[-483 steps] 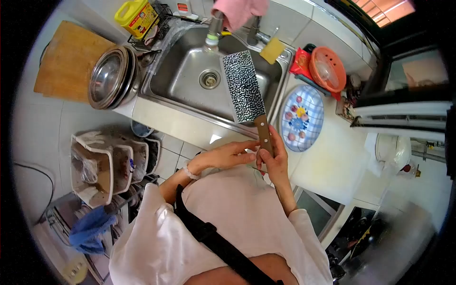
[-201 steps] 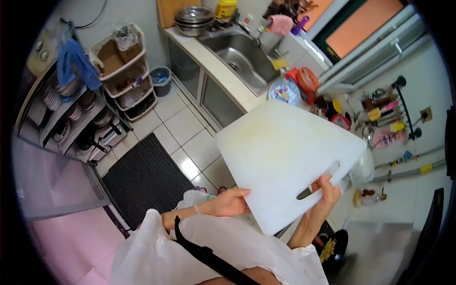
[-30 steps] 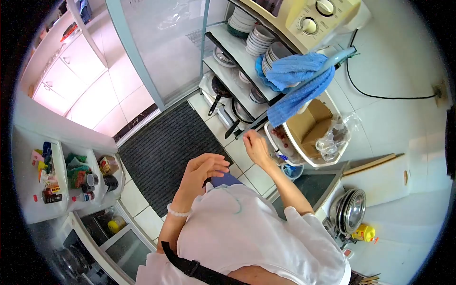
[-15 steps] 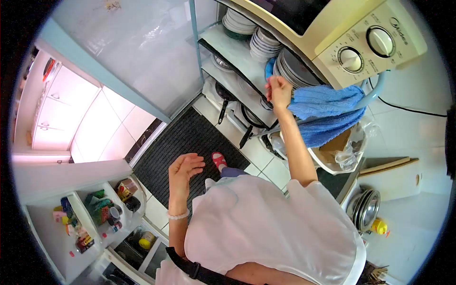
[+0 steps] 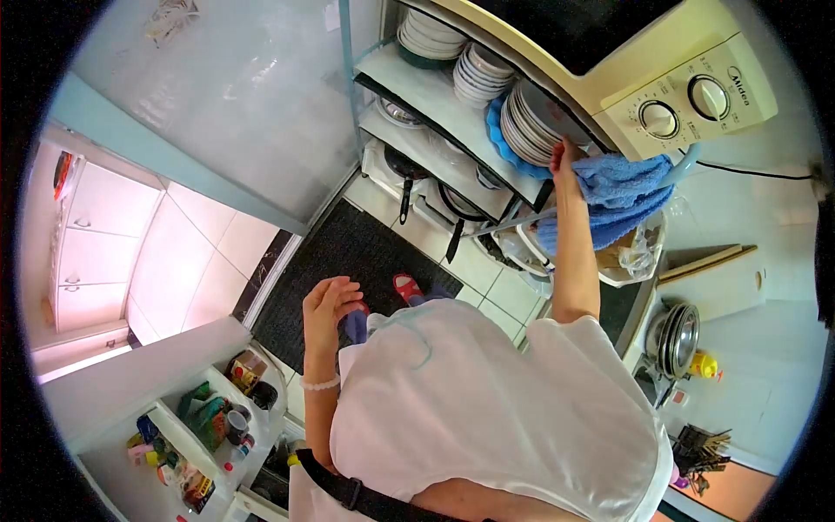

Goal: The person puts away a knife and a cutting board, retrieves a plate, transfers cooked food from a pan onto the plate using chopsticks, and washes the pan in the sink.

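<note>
My right hand [image 5: 565, 161] reaches to the rack's upper shelf, at the near edge of a stack of white plates [image 5: 525, 122] set on a blue scalloped dish [image 5: 497, 139]. Its fingers are drawn together at the rims; whether they grip a plate is hidden. Just below this hand hangs a blue towel [image 5: 619, 196]. Wearing a beaded bracelet, my left hand [image 5: 330, 304] is held over the dark floor mat [image 5: 326, 248], empty, with its fingers loosely bent and apart. Stacked white bowls [image 5: 481, 76] stand beside the plates.
A cream microwave [image 5: 696, 96] sits above the shelf. Pans with black handles [image 5: 406, 200] are lower in the rack. Door shelves with jars and packets [image 5: 204, 413] stand at lower left. Metal bowls [image 5: 678, 339] and cutting boards [image 5: 718, 283] are at right.
My right hand has moved up from in front of the rack, past the towel, to the plate stack. The view has turned toward the microwave. My left hand stays open, near my body.
</note>
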`<state>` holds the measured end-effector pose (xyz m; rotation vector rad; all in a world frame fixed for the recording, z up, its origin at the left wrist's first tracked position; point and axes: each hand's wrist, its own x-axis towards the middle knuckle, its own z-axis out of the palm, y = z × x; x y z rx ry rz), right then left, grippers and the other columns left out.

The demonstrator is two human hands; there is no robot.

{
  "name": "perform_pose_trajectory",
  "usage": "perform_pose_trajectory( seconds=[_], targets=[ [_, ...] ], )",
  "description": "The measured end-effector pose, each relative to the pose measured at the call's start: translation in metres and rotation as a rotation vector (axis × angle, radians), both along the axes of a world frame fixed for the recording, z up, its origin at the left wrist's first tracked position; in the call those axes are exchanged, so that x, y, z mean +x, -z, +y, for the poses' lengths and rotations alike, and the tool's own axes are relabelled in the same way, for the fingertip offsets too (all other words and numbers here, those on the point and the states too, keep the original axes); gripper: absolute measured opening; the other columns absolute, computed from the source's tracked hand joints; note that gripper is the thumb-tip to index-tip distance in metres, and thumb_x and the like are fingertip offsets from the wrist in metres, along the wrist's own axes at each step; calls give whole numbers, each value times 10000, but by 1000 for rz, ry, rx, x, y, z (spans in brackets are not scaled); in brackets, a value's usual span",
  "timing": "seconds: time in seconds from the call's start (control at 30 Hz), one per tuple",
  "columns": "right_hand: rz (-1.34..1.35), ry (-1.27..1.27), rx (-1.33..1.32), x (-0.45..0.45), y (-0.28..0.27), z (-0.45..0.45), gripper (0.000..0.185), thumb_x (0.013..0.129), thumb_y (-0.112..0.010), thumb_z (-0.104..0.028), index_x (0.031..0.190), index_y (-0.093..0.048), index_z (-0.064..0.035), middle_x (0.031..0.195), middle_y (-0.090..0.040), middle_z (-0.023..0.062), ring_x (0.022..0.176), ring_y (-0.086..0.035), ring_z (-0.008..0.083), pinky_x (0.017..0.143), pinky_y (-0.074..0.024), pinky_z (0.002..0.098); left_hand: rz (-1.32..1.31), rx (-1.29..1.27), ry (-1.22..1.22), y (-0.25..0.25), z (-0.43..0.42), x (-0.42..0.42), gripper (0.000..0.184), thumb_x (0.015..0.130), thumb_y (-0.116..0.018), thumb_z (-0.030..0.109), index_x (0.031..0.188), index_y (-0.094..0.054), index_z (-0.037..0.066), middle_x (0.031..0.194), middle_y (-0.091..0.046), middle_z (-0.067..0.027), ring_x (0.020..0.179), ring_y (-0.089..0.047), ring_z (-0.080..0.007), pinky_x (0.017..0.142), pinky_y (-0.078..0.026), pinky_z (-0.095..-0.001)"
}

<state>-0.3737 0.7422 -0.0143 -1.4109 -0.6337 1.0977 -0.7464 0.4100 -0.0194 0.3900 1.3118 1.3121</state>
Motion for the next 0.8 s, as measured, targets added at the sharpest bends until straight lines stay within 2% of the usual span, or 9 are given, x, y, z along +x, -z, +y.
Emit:
perform_pose_trajectory(
  seconds=[0.13,0.2,0.23,0.37,0.4,0.5,0.6,0.8],
  targets=[
    [12,-38,6,8,-4,7,353,907,-555,-398,701,-564,-112,518,-485,-11,365,-328,115,352,-219,274,75,-42,-28,1,-16,-37,276,922,-529,220,1023,-595,-28,923,-662,-126,809,-648,-183,678,-532,-276],
    [-21,41,61,-1,-17,3,388,855,-609,-370,595,-465,-120,490,-418,9,391,-342,121,371,-238,253,69,-65,-91,9,-25,-53,276,920,-534,228,1013,-603,-23,910,-665,-123,793,-652,-182,671,-534,-279],
    [-71,-50,65,3,-18,2,382,851,-617,-374,585,-468,-143,475,-398,-3,392,-329,108,377,-230,256,85,-80,-107,10,-28,-58,271,918,-537,229,1008,-608,-17,904,-669,-122,782,-656,-183,665,-536,-277],
    [-102,-168,63,75,50,69,351,848,-624,-345,589,-469,-166,466,-394,-30,388,-325,93,376,-222,244,41,-76,-142,18,-38,-72,260,913,-549,222,1004,-608,-15,902,-671,-120,781,-657,-179,662,-536,-271],
    [-98,-186,61,73,44,68,344,847,-626,-338,590,-470,-172,464,-393,-37,387,-324,89,376,-220,241,38,-78,-139,16,-39,-72,256,913,-551,220,1002,-609,-14,896,-671,-116,776,-657,-177,657,-536,-269],
    [60,-143,-81,66,37,61,305,847,-620,-315,616,-486,-166,484,-444,-25,393,-348,83,372,-243,230,27,-76,-141,19,-40,-74,251,916,-551,218,999,-609,-11,887,-672,-110,770,-657,-173,651,-537,-268],
    [96,-107,-29,57,30,61,270,848,-610,-306,650,-514,-149,545,-512,-12,425,-404,77,369,-260,217,28,-72,-159,20,-39,-77,251,921,-542,219,1000,-608,-9,884,-672,-106,767,-656,-170,650,-536,-270],
    [134,-113,1,59,28,62,235,871,-579,-285,733,-519,-105,628,-540,26,500,-457,120,454,-342,252,44,-73,-177,21,-43,-83,252,923,-536,217,1005,-608,-10,889,-671,-110,765,-656,-172,656,-537,-274]
  ],
)
